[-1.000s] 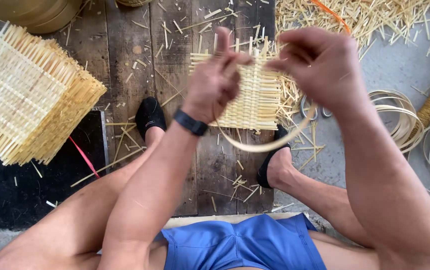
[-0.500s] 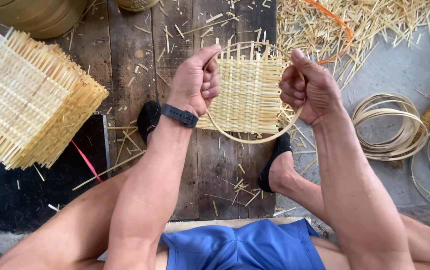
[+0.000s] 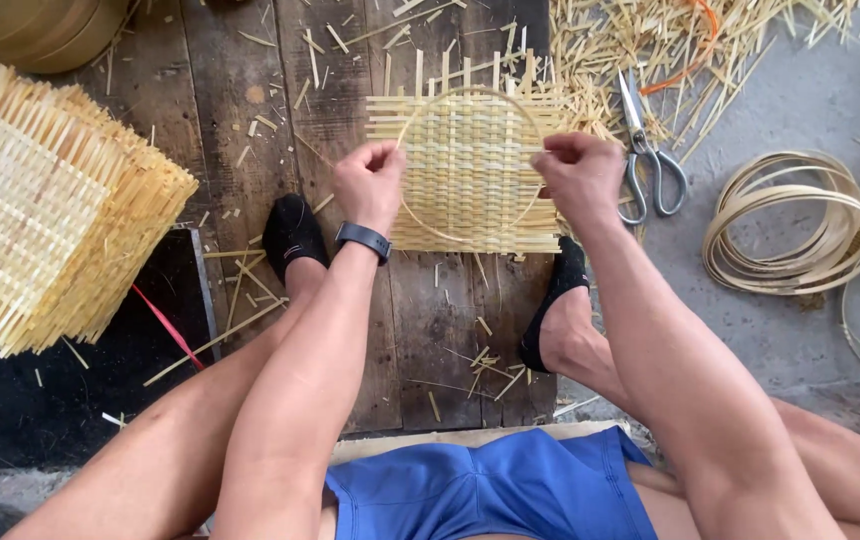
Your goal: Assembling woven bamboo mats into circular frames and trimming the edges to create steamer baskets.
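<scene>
A flat woven bamboo mat [image 3: 467,175] with loose strip ends lies on dark wooden planks [image 3: 450,330] between my feet. A thin bamboo hoop [image 3: 470,97] rests as a ring over the mat. My left hand [image 3: 370,185], a dark watch on its wrist, pinches the hoop's left side. My right hand [image 3: 580,175] grips the hoop's right side. Both hands hover just above the mat.
A stack of woven bamboo mats [image 3: 45,205] lies at left. Grey scissors [image 3: 645,160] lie right of the mat. Coiled bamboo strips [image 3: 790,225] sit on the concrete at right. Offcuts litter the far floor [image 3: 650,40]. A round bamboo basket [image 3: 35,30] is top left.
The hands dropped from close to the camera and spread apart. The hoop, earlier a loose curve under the hands, now lies as a ring over the mat.
</scene>
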